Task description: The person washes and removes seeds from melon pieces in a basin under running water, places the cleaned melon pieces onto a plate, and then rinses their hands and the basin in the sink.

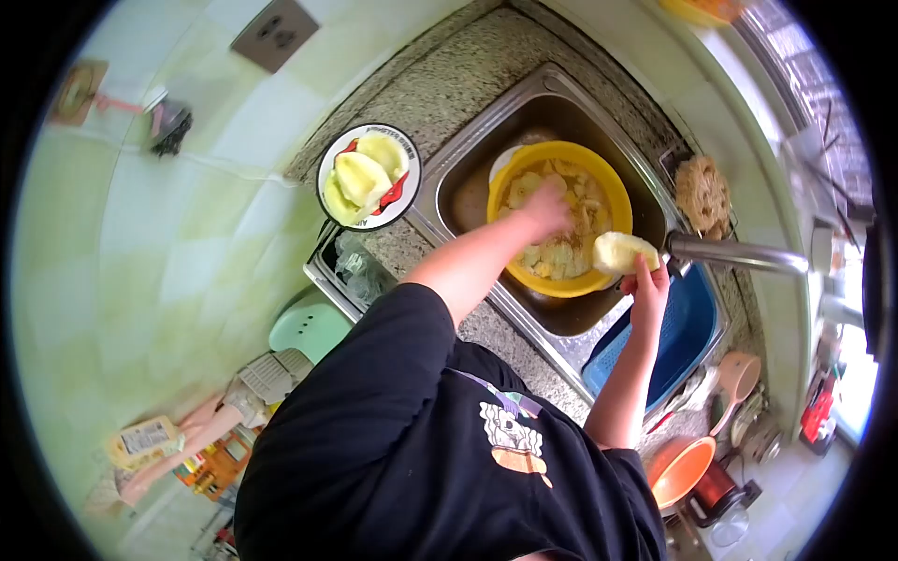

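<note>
My right hand point(649, 284) pinches one end of a pale yellow, boat-shaped melon piece point(619, 252) at the near right rim of the yellow basin point(617, 192). Inside the basin, cloudy water carries pale chunks and stringy bits. My left hand point(549, 208) reaches down into it among the chunks, its fingers blurred and partly hidden. The basin sits in a steel sink point(466, 198). Left of the sink, a patterned plate point(405, 168) bears several pale green, hollowed melon pieces point(362, 179).
The tap point(739, 252) juts in from the right beside the basin. A blue basket point(687, 323) fills the sink's right side. A loofah-like scrubber point(702, 194) lies behind the tap. An orange bowl point(681, 470) and a pink ladle point(739, 376) are at lower right.
</note>
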A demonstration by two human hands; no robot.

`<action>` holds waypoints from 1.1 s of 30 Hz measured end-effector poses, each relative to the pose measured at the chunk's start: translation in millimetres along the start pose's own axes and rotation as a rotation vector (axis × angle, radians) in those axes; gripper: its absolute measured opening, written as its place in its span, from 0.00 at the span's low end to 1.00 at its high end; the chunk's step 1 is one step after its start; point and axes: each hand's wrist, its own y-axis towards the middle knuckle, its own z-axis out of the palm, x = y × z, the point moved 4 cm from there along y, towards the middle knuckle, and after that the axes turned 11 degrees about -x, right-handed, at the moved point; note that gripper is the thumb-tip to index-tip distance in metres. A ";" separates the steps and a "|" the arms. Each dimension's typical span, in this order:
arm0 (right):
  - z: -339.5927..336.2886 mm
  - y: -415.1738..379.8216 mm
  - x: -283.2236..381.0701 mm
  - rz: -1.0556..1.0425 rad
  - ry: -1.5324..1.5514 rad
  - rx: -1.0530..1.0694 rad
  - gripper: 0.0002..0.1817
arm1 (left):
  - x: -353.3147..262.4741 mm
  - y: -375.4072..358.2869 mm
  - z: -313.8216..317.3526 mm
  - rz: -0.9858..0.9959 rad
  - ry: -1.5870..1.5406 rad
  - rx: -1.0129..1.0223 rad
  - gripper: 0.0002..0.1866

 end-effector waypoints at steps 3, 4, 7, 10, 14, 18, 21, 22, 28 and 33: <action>20.0 3.0 9.8 -0.045 -0.103 0.102 0.11 | -9.9 -22.4 -11.0 0.198 -0.118 -0.307 0.14; 32.1 1.0 16.5 -0.054 -0.112 0.113 0.11 | -8.2 -26.5 -18.3 0.038 -0.320 -0.331 0.12; 90.7 1.5 36.7 -0.072 -0.145 0.249 0.12 | 29.8 -42.5 -23.4 0.043 -0.922 -0.435 0.11; 174.6 -15.2 68.6 -0.145 -0.165 0.455 0.13 | 57.0 -107.3 -78.7 -0.227 -1.336 -0.510 0.10; 291.5 -34.5 69.7 -0.204 -0.265 0.676 0.17 | 124.1 -185.1 -150.4 -0.286 -1.035 -0.904 0.07; 383.7 -55.6 27.5 -0.189 -0.301 0.801 0.20 | 176.1 -232.3 -182.8 -0.259 -0.888 -1.257 0.07; 410.8 -71.1 15.7 -0.199 -0.422 0.823 0.20 | 205.7 -241.5 -182.0 -0.325 -0.751 -1.282 0.14; 414.3 -74.8 16.2 -0.219 -0.471 0.827 0.19 | 208.0 -241.5 -181.0 -0.343 -0.717 -1.251 0.15; 412.2 -68.3 6.7 -0.315 -0.682 0.787 0.20 | 211.7 -233.9 -177.6 -0.256 -0.543 -1.127 0.20; 386.1 -50.6 2.7 -0.379 -0.483 0.658 0.19 | 207.1 -231.6 -189.1 -0.214 -0.348 -1.105 0.19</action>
